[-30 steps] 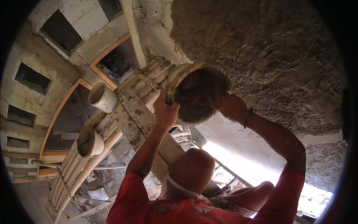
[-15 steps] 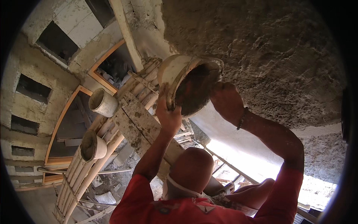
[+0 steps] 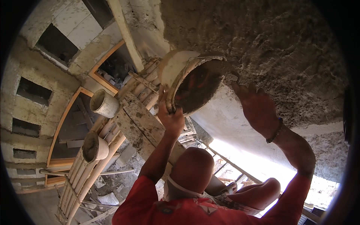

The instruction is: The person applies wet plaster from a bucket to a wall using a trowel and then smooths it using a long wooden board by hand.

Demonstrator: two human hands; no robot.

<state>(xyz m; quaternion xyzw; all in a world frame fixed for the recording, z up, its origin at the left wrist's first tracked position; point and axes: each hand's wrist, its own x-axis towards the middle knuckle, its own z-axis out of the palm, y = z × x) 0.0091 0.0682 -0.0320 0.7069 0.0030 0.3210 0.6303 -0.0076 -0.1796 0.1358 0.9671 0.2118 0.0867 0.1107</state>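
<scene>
My left hand [image 3: 171, 117] is closed around the near left edge of a mud-streaked pale bucket [image 3: 173, 69], which tilts with its mouth toward me. Wet grey-brown mortar [image 3: 198, 86] coats the inside. At the bucket's right, my right hand [image 3: 258, 108], with a beaded bracelet at the wrist, is closed on the handle of what looks like a trowel [image 3: 236, 77]. Its bent metal neck shows just beyond the fingers, near the bucket's rim. The blade is hard to tell from the mortar and the rough plastered surface [image 3: 285, 56] behind it.
Two smaller mortar-stained buckets, one upper [image 3: 108, 104] and one lower [image 3: 100, 148], stand at the left on bamboo poles [image 3: 92, 176]. A stained wooden plank [image 3: 137, 120] runs beneath the big bucket. Orange-framed openings [image 3: 62, 127] lie at the left; rubble [image 3: 108, 198] lies below.
My right hand has moved from the bucket's rim to the right and slightly down, bringing the trowel's neck into sight. My left hand keeps its hold, and the bucket has barely shifted.
</scene>
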